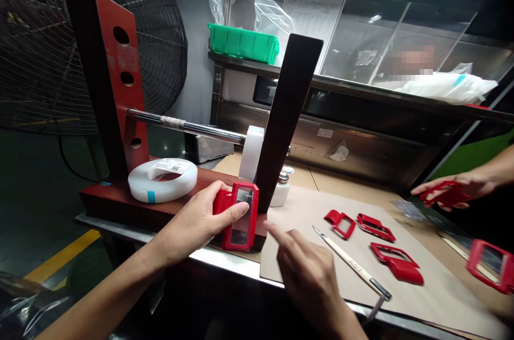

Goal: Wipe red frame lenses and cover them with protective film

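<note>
Left hand [195, 225], grip closed on a red plastic frame [241, 217], held at centre frame against a wooden jig [112, 203]. Right hand [305, 276], grip open and empty, lower centre, near a craft knife [349, 262] lying on cardboard [289, 222].

This is a factory workshop. Red plastic frames [397, 267], steel shelving [321, 115] and a yellow floor stripe [60, 257] show it.
</note>
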Motion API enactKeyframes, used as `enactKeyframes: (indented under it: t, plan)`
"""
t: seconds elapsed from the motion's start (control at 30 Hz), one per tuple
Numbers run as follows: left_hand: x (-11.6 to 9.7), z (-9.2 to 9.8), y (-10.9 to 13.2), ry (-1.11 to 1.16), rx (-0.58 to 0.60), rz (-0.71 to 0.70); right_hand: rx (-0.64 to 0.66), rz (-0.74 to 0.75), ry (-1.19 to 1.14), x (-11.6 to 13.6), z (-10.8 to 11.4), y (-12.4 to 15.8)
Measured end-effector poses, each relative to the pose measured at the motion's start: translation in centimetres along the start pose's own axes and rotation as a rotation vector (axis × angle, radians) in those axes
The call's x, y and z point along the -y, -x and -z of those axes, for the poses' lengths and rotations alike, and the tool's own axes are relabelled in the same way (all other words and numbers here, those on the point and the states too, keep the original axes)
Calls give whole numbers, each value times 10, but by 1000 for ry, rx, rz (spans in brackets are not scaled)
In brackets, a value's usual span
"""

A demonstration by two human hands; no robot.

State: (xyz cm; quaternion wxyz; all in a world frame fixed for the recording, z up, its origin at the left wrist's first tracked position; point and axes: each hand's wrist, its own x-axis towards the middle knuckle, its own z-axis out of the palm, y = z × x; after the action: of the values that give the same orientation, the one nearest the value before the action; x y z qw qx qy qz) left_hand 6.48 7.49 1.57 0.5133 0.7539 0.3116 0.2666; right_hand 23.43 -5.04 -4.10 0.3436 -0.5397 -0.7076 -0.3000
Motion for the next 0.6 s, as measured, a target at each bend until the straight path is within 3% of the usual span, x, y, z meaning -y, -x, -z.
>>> enactKeyframes:
  t: [0.13,0.23,0.33,0.4,0.6]
  plan:
    - [1,1,0,-43,-19,-20,156,-132,245,-45,24,20]
    - [4,2,-2,-67,-50,-81,472,-352,494,-82,41,43]
    - [7,2,-3,-89,-57,-104,749,-615,508,-107,53,62]
    - [7,2,-3,-101,-59,-103,808,-680,457,-115,57,70]
    - [1,0,-3,-164,-100,-88,775,-708,369,-125,53,81]
